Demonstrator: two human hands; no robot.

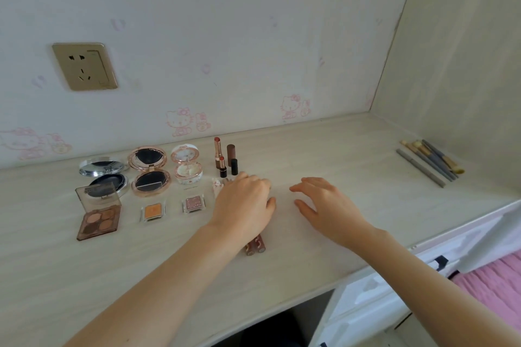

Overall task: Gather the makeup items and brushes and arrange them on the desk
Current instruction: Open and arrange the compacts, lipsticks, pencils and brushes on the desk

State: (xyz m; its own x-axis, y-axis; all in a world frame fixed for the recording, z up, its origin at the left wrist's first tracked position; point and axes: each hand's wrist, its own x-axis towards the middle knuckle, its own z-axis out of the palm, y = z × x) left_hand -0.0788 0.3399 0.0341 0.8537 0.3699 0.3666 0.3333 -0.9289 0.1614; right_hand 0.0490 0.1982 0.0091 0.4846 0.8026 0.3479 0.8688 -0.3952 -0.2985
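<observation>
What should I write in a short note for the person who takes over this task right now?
Left hand: lies over the lip tubes, grip hidden.
Right hand: open, above bare desk, holds nothing.
Done: compacts, eyeshadow palette, two small pans and lipsticks stand in rows on the left.
Left: the brushes lie apart at the far right; bring them over, finish the tubes.

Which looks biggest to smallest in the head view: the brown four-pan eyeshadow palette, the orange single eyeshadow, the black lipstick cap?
1. Brown four-pan palette, clearly largest.
2. Orange single eyeshadow.
3. Black lipstick cap, smallest, though it stands farther from the camera, so this last gap is less sure.
</observation>
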